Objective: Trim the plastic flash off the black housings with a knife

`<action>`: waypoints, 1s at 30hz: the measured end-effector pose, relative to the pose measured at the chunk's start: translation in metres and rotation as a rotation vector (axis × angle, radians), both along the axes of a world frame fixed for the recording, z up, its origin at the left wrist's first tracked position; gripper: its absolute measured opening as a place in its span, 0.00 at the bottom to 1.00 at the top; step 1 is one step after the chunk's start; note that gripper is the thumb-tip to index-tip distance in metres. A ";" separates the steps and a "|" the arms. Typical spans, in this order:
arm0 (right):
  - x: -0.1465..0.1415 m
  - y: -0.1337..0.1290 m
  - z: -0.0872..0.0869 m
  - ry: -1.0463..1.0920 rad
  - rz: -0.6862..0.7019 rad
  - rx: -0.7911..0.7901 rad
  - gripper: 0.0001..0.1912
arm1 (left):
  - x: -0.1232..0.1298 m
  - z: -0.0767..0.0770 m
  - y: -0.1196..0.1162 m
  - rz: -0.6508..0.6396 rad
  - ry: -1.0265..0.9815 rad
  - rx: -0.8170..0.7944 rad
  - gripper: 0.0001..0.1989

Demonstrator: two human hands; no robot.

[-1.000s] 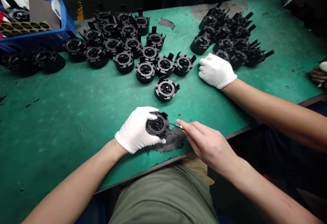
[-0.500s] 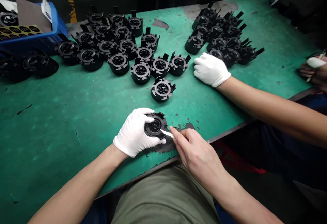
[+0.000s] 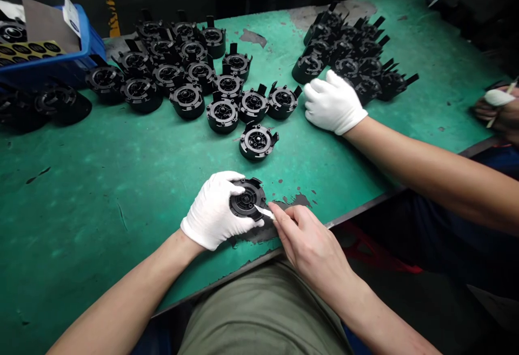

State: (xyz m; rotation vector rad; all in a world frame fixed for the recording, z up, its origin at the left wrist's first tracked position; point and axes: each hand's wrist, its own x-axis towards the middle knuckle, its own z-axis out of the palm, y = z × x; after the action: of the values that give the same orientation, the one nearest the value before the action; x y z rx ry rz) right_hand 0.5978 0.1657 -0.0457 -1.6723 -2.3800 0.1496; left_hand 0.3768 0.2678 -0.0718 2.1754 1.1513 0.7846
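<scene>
A round black part (image 3: pixel 247 197) lies near the table's front edge, gripped at its rim by my left hand (image 3: pixel 219 210), which wears a white glove. Bare and pinched, my right hand (image 3: pixel 306 236) holds a small white blade-like tool (image 3: pixel 265 212). The tool's pointed tip touches the lower right of the part's face. Just beyond stands a single black housing (image 3: pixel 258 141) with a ringed top.
Many black housings (image 3: pixel 187 99) cover the back left of the green table (image 3: pixel 101 182); another cluster (image 3: pixel 310 67) stands back right, beside a co-worker's gloved hand (image 3: pixel 334 104). A blue bin (image 3: pixel 77 63) sits far left. Another hand (image 3: pixel 503 107) holds a stick at the right.
The co-worker's gloved hand has shifted slightly left and up, its knuckles raised. My left hand, my right hand and the tool have barely moved.
</scene>
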 end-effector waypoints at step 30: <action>-0.008 0.006 0.018 -0.139 -0.015 -0.020 0.16 | -0.001 -0.001 -0.001 0.011 0.006 0.040 0.26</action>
State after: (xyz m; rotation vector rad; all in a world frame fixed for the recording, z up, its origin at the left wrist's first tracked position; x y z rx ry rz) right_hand 0.5902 0.1714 -0.0274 -1.7631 -2.4722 0.0559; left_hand 0.3761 0.2667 -0.0731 2.2066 1.1613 0.8128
